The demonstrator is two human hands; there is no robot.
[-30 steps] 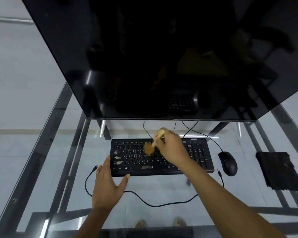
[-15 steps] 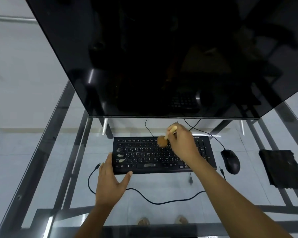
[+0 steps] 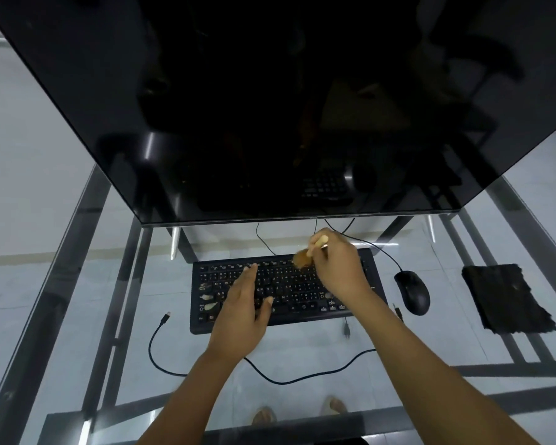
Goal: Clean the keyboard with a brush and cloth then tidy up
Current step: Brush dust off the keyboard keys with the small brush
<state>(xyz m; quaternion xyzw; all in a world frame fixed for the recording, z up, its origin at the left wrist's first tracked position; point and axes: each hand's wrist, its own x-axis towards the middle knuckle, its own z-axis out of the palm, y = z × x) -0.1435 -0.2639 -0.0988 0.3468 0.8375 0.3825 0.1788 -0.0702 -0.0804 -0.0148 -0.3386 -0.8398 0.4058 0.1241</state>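
Note:
A black keyboard [image 3: 289, 287] lies on the glass desk under the monitor. Several pale scraps sit on its left keys. My right hand [image 3: 337, 268] grips a small brush [image 3: 302, 259] with a light wooden handle; its brown bristles touch the top key rows right of the middle. My left hand [image 3: 244, 303] lies flat on the left-middle keys, fingers spread and reaching toward the top row, holding nothing. A black cloth [image 3: 507, 300] lies flat at the far right of the desk.
A large dark monitor [image 3: 270, 107] overhangs the desk's back half. A black mouse [image 3: 412, 292] sits between keyboard and cloth. A loose black cable [image 3: 270, 377] loops in front of the keyboard. The glass desk [image 3: 77, 316] has metal frame bars beneath; feet show below.
My left hand moved from the keyboard's front left corner up onto the keys. My right hand carried the brush right and up, from the middle keys to the top rows.

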